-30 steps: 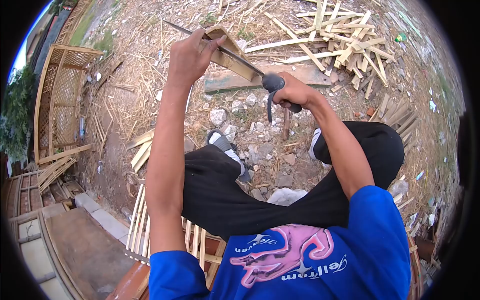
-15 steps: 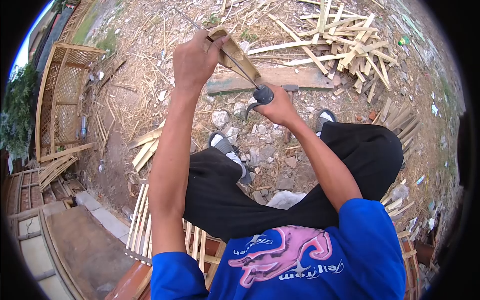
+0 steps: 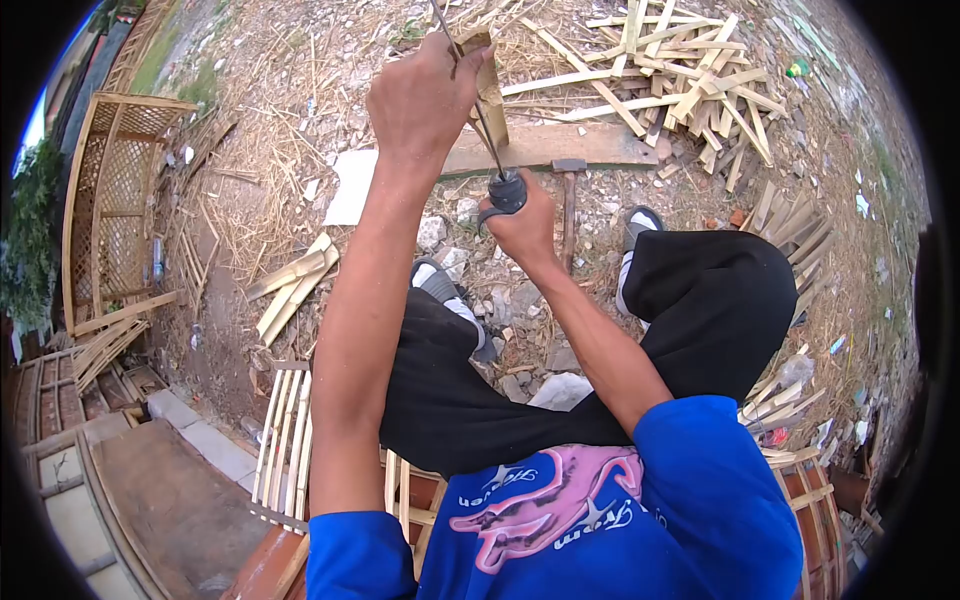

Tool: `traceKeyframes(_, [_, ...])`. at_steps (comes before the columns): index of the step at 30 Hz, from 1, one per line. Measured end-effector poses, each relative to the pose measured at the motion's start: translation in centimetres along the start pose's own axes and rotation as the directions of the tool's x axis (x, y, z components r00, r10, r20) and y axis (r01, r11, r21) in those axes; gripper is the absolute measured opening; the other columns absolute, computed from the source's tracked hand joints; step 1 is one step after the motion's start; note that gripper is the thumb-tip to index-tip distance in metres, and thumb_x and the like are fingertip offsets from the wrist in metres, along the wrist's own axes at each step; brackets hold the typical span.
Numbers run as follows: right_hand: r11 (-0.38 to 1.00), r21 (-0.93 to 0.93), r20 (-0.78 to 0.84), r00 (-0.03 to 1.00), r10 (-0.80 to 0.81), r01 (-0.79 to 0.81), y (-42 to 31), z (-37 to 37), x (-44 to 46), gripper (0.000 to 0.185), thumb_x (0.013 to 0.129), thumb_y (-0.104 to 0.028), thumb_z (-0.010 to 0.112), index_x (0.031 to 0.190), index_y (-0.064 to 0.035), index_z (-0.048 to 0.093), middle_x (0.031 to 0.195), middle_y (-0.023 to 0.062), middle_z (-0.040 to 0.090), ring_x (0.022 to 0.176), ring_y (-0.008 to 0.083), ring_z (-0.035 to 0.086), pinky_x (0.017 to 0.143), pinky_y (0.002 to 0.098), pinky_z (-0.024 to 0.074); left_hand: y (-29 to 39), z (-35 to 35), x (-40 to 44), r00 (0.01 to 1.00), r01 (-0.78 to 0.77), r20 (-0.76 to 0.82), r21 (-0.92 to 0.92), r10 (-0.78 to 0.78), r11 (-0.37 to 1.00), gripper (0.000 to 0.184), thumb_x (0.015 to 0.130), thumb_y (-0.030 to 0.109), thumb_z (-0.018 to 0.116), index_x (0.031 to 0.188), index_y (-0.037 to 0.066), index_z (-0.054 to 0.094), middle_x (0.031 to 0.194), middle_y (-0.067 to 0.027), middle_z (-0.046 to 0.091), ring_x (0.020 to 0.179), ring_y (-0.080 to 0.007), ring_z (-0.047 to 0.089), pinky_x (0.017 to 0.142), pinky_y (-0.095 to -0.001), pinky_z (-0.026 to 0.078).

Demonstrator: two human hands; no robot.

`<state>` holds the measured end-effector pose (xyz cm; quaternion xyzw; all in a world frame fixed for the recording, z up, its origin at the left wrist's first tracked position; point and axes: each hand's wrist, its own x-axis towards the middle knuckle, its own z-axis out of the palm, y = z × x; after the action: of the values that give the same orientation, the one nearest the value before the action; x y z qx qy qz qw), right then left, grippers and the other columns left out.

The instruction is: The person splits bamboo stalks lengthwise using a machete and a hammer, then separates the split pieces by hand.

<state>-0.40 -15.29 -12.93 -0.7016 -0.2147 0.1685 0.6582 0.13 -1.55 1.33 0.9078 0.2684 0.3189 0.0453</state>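
My left hand (image 3: pixel 422 105) is closed around the upper end of a split bamboo piece (image 3: pixel 492 110). Along this piece runs the long dark blade of what looks like a machete (image 3: pixel 487 130), seen nearly edge-on, and it passes by my left fingers. Whether those fingers also press the blade is hard to tell. My right hand (image 3: pixel 525 220) grips the black handle (image 3: pixel 507 190), which has a curved dark loop at its side. Just right of that hand lies a hammer (image 3: pixel 570 205), its head by a wooden plank (image 3: pixel 600 148).
A heap of bamboo strips (image 3: pixel 700 80) lies at the upper right, more strips (image 3: pixel 292 285) at the left. Lattice panel (image 3: pixel 120 200) stands far left. Slatted bamboo (image 3: pixel 285 440) is beside my seat. Stones (image 3: pixel 510 300) and straw cover the ground between my feet.
The bamboo piece and blade have swung more upright. My left hand has shifted up and right, my right hand slightly left, uncovering more of the hammer. The view has shifted slightly.
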Motion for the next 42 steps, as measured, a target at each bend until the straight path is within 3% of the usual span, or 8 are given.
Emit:
traceKeyframes(7, [0.999, 0.035, -0.100, 0.995, 0.026, -0.022, 1.4, 2.6, -0.6, 0.029, 0.068, -0.009, 0.076, 0.093, -0.0017, 0.062, 0.074, 0.0108, 0.069, 0.070, 0.0196, 0.070, 0.066, 0.0342, 0.0527, -0.5, 0.8, -0.5, 0.998, -0.050, -0.033, -0.002, 0.050, 0.999, 0.043, 0.085, 0.047, 0.070, 0.073, 0.007, 0.061, 0.053, -0.0102, 0.060, 0.050, -0.0318, 0.063, 0.047, -0.0407, 0.047])
traceKeyframes(11, [0.999, 0.025, 0.115, 0.993, -0.032, 0.029, 2.4, 0.2, 1.0, 0.030, 0.068, -0.008, 0.076, 0.093, -0.0012, 0.062, 0.077, 0.0108, 0.070, 0.070, 0.0187, 0.069, 0.066, 0.0319, 0.0519, -2.0, 0.6, 0.3, 0.991, -0.126, -0.053, -0.076, 0.123, 0.989, 0.043, 0.083, 0.045, 0.073, 0.071, 0.006, 0.059, 0.052, -0.0104, 0.058, 0.048, -0.0312, 0.060, 0.046, -0.0400, 0.046])
traceKeyframes(12, [0.997, 0.043, 0.120, 0.991, -0.066, 0.061, 1.4, -0.8, 1.3, 0.025, 0.069, -0.009, 0.076, 0.087, -0.0019, 0.059, 0.071, 0.0036, 0.062, 0.065, 0.0111, 0.055, 0.063, 0.0294, 0.0469, -2.4, 0.8, 0.4, 0.988, -0.148, -0.053, -0.113, 0.143, 0.982, 0.043, 0.083, 0.044, 0.074, 0.071, 0.006, 0.059, 0.052, -0.0107, 0.058, 0.048, -0.0313, 0.060, 0.046, -0.0397, 0.046])
traceKeyframes(19, [0.999, -0.038, 0.399, 0.916, 0.039, -0.026, 0.0, -4.5, 2.9, 0.029, 0.068, -0.009, 0.076, 0.092, -0.0005, 0.062, 0.073, 0.0088, 0.062, 0.069, 0.0210, 0.059, 0.068, 0.0342, 0.0484, -4.0, 0.3, 1.2, 0.963, -0.270, -0.056, -0.208, 0.264, 0.940, 0.043, 0.082, 0.040, 0.076, 0.069, 0.003, 0.057, 0.053, -0.0125, 0.058, 0.048, -0.0313, 0.059, 0.046, -0.0376, 0.045])
traceKeyframes(23, [0.959, -0.029, 0.626, 0.742, 0.238, -0.283, -0.5, -7.1, 5.0, 0.024, 0.067, -0.004, 0.072, 0.088, -0.0018, 0.060, 0.072, 0.0021, 0.058, 0.059, 0.0128, 0.054, 0.053, 0.0289, 0.0443, -5.0, -0.8, 0.6, 0.965, -0.246, 0.036, -0.233, 0.261, 0.941, 0.039, 0.081, 0.035, 0.078, 0.072, 0.003, 0.058, 0.055, -0.0130, 0.060, 0.049, -0.0290, 0.060, 0.046, -0.0364, 0.045])
traceKeyframes(34, [0.918, -0.107, 0.826, 0.479, 0.296, -0.382, -2.5, -10.6, 9.8, 0.024, 0.066, 0.000, 0.067, 0.088, -0.0012, 0.059, 0.064, 0.0010, 0.054, 0.047, 0.0084, 0.047, 0.042, 0.0265, 0.0363, -5.3, -2.0, -0.1, 0.964, -0.224, 0.085, -0.262, 0.253, 0.939, 0.037, 0.083, 0.036, 0.077, 0.094, 0.002, 0.069, 0.063, -0.0125, 0.066, 0.055, -0.0235, 0.066, 0.049, -0.0336, 0.049])
traceKeyframes(37, [0.966, -0.157, 0.747, 0.615, 0.252, -0.205, -3.3, -9.7, 9.0, 0.031, 0.067, -0.002, 0.068, 0.098, -0.0007, 0.063, 0.070, 0.0016, 0.058, 0.051, 0.0096, 0.051, 0.045, 0.0261, 0.0400, -5.5, -1.5, 0.0, 0.976, -0.182, 0.076, -0.224, 0.203, 0.957, 0.037, 0.084, 0.037, 0.076, 0.097, 0.003, 0.070, 0.064, -0.0122, 0.067, 0.056, -0.0241, 0.067, 0.050, -0.0338, 0.050])
traceKeyframes(42, [0.982, -0.170, 0.561, 0.827, 0.029, 0.081, -0.8, -6.0, 5.7, 0.034, 0.068, -0.015, 0.075, 0.099, -0.0022, 0.066, 0.089, 0.0119, 0.068, 0.084, 0.0236, 0.064, 0.080, 0.0352, 0.0492, -4.9, -1.6, -0.1, 0.992, -0.092, 0.069, -0.200, 0.108, 0.975, 0.037, 0.084, 0.038, 0.076, 0.096, 0.003, 0.070, 0.063, -0.0109, 0.067, 0.055, -0.0244, 0.067, 0.050, -0.0328, 0.050])
